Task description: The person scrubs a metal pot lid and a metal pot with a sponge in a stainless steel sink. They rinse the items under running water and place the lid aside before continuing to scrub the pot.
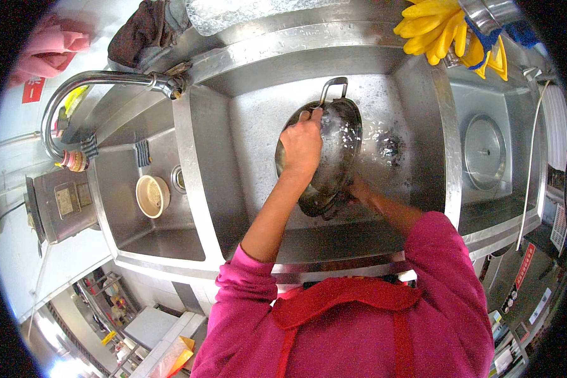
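Observation:
A dark metal pan (338, 137) with a loop handle stands tilted in the water of the middle stainless steel sink basin (217, 156). My left hand (302, 144) grips it at the upper rim, close to the foot of the loop handle (333, 85). Low on the pan's right side is my right hand (357, 188), against or just behind the rim. Its fingers are hidden by the pan, so I cannot see what they hold. Suds and wet glare cover the water around the pan.
A curved faucet (99, 77) arches over the left basin, where a beige bowl (152, 196) sits near a drain. Yellow rubber gloves (430, 28) hang at the upper right. In the right basin lies a round metal lid (485, 152). A dark cloth (139, 35) rests behind the faucet.

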The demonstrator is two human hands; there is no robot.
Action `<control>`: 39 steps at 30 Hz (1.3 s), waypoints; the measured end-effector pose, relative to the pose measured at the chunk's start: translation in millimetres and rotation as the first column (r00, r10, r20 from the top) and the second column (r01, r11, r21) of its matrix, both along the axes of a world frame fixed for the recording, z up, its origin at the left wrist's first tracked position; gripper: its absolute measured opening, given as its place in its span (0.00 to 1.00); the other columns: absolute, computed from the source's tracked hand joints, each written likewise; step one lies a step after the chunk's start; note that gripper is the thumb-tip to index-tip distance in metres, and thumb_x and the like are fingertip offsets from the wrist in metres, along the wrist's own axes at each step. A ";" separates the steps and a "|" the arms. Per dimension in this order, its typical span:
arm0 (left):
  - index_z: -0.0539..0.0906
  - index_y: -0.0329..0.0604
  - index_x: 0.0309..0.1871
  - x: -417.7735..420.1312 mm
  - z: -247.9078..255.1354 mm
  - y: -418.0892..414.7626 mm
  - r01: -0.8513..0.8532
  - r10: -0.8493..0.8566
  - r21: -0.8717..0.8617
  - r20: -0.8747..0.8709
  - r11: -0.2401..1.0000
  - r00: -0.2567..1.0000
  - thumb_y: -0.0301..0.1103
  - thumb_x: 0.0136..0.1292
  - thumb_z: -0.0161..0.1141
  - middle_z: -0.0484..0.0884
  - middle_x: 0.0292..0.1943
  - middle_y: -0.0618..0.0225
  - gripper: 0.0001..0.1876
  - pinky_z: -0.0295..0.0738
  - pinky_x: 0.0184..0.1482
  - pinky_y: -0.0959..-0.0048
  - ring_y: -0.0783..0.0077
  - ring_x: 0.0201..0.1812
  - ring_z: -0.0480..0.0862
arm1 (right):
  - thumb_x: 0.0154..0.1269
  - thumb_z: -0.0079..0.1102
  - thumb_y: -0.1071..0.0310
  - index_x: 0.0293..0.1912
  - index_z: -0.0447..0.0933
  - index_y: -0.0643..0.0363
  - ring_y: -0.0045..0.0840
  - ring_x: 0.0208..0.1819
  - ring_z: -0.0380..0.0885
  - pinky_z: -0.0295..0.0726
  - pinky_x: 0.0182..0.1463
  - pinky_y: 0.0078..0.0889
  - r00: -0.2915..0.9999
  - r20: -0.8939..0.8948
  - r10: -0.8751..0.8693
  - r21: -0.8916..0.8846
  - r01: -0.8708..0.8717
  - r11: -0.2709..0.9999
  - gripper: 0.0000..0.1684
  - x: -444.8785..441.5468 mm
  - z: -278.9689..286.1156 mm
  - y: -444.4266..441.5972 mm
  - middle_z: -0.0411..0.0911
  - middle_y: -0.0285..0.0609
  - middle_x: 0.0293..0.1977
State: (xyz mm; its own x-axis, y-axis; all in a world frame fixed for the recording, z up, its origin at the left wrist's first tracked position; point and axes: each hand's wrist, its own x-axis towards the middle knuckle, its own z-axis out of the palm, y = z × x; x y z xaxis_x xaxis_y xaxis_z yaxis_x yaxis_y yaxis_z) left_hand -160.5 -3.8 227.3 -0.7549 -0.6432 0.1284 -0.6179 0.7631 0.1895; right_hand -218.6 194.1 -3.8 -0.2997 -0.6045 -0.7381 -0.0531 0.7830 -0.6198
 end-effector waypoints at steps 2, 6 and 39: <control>0.75 0.45 0.40 -6.4 2.8 2.5 0.013 -0.013 -0.002 0.004 1.000 1.000 0.25 0.50 0.48 0.76 0.29 0.63 0.13 0.74 0.23 0.68 0.61 0.23 0.80 | 0.47 0.58 0.57 0.43 0.69 0.64 0.33 0.31 0.75 0.74 0.29 0.35 0.986 -0.164 -0.016 0.104 0.033 0.994 0.26 -24.3 -22.0 -5.3 0.74 0.48 0.33; 0.74 0.45 0.40 -0.8 1.9 4.9 -0.040 0.040 0.021 -0.011 0.999 0.999 0.25 0.50 0.49 0.76 0.30 0.64 0.12 0.74 0.23 0.67 0.61 0.23 0.79 | 0.47 0.58 0.58 0.44 0.69 0.64 0.34 0.32 0.74 0.74 0.30 0.36 0.998 -0.068 0.009 0.037 -0.006 0.999 0.26 -8.9 -6.3 -4.7 0.74 0.49 0.34; 0.74 0.44 0.41 -5.4 -0.6 -7.0 0.003 -0.001 0.031 -0.049 1.000 0.999 0.24 0.49 0.48 0.77 0.30 0.62 0.13 0.74 0.25 0.67 0.60 0.24 0.79 | 0.46 0.58 0.59 0.45 0.67 0.65 0.40 0.36 0.74 0.74 0.35 0.39 0.974 -0.224 -0.033 0.135 0.064 0.989 0.27 -30.4 -27.3 -13.9 0.73 0.54 0.36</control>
